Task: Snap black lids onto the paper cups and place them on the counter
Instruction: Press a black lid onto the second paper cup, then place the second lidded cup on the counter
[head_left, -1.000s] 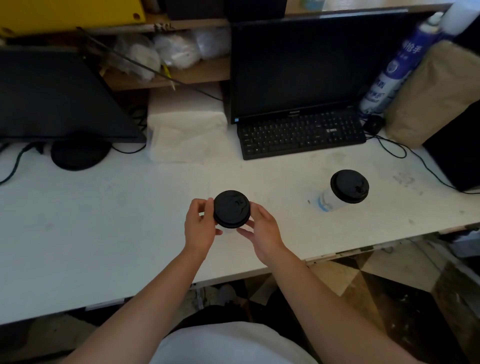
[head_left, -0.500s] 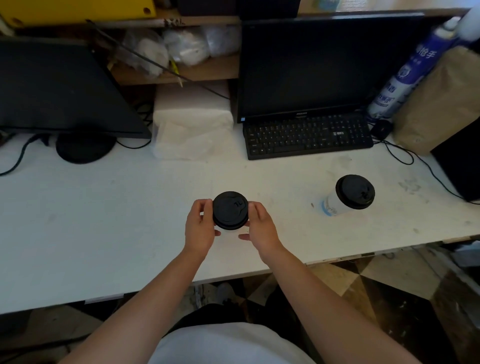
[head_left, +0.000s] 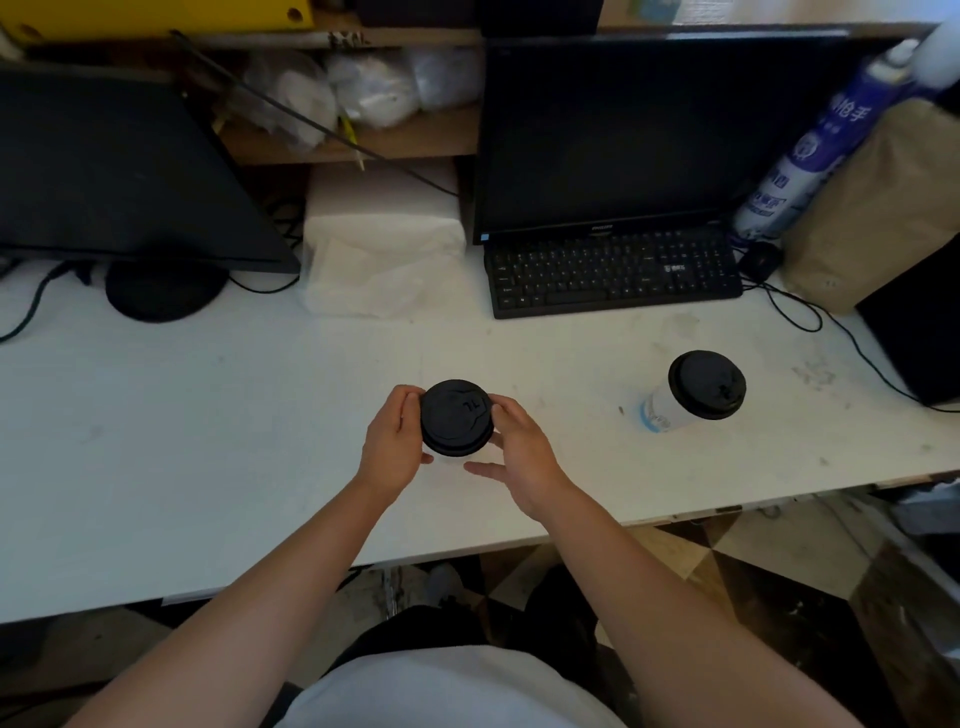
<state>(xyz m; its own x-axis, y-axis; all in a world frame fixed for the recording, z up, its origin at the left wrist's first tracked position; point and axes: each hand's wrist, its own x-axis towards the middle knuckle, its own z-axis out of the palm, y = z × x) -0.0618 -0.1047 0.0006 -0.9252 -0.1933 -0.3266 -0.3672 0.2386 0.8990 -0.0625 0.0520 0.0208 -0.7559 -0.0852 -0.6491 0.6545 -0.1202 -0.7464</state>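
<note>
Change: half a second on, the black lid (head_left: 456, 418) between my hands has turned. Its raised mark has swung from the left of the disc to the upper right, and my right thumb now juts out below the rim.
Left hand (head_left: 392, 441): fingers (head_left: 402, 402) curled round the lid's left rim, gripping it.
Right hand (head_left: 522, 457): fingers (head_left: 501, 408) curved against the far right rim, holding it from that side.
Lid's place: above the middle of the table (head_left: 208, 415), nearer its front edge than its back. What sits under it is hidden from me.
Lidded paper cup (head_left: 662, 413): stands towards the table's right edge, well apart from my hands, in the same spot as before.
Lid mark: reads roughly "7L".
Monitor (head_left: 623, 130): bezel reads "PHILIPS".
Spray can (head_left: 800, 171): blue and white, Chinese characters, the last one "手".
Keyboard (head_left: 613, 273): small white logo, too small to read.
Cup print: blue, illegible.
</note>
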